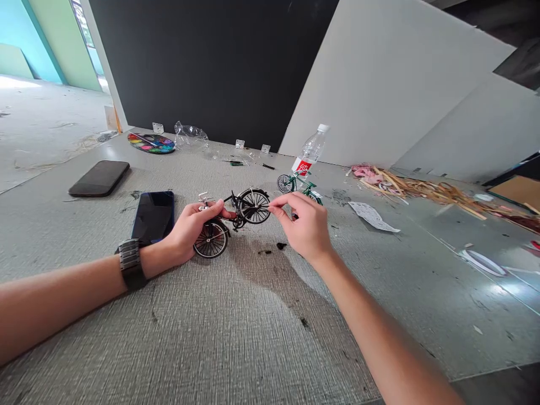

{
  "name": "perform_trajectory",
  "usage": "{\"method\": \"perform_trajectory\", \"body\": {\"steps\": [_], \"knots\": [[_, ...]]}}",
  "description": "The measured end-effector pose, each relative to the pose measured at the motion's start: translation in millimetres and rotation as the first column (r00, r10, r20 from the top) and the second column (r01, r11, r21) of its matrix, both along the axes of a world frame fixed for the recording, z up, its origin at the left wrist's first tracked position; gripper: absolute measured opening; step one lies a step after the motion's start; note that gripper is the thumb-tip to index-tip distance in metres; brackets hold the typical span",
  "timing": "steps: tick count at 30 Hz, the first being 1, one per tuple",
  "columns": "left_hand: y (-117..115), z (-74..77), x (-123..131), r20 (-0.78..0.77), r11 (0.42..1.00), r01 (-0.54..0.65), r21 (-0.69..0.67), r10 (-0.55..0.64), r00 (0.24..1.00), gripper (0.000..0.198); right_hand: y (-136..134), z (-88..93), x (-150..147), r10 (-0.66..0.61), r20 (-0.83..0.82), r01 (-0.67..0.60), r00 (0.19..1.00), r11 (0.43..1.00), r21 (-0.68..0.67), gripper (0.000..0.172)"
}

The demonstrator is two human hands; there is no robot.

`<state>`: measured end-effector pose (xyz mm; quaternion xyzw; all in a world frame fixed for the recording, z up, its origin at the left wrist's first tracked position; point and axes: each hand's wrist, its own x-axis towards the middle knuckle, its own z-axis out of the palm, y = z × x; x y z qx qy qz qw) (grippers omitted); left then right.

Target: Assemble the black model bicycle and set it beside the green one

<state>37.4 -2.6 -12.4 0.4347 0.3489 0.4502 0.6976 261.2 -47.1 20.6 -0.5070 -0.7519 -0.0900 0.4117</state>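
Note:
A small black model bicycle with silver-rimmed wheels is held above the grey textured tabletop by my left hand. The fingers are closed round its front end, just below the silver handlebars. My right hand is at the outer edge of the rear wheel, thumb and forefinger pinched together. Whatever they may hold there is too small to make out. On the table below lie a small black saddle-shaped piece and a thin dark bit. Behind my right hand stands a green model bicycle, partly hidden by it.
A blue-edged phone and a dark tablet-like device lie to the left. Further back are a paint palette, crumpled clear plastic and a water bottle. A printed paper and wood strips lie rightward.

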Motion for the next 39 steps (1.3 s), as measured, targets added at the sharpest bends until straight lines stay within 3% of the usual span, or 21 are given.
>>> {"method": "perform_trajectory", "body": {"steps": [15, 30, 34, 39], "knots": [[0.0, -1.2, -0.4, -0.017, 0.999, 0.031, 0.032, -0.031, 0.999, 0.028, -0.9, -0.7, 4.2, -0.039, 0.154, 0.033, 0.987, 0.999, 0.035, 0.015], [0.0, -1.1, -0.5, -0.043, 0.999, 0.037, 0.03, -0.036, 0.998, 0.029, -1.4, -1.9, 5.1, -0.137, 0.373, 0.1, 0.918, 0.988, 0.116, 0.018], [1.0, -0.6, -0.4, -0.02, 1.0, 0.023, 0.0, -0.023, 1.0, 0.028, 0.6, -3.7, 6.4, -0.063, 0.304, 0.05, 0.951, 0.998, 0.05, 0.017], [1.7, -0.9, -0.5, 0.021, 0.999, 0.027, -0.027, -0.027, 0.999, 0.027, 1.9, -3.7, 5.2, 0.033, 0.053, -0.027, 0.998, 0.994, -0.108, 0.01]]}}
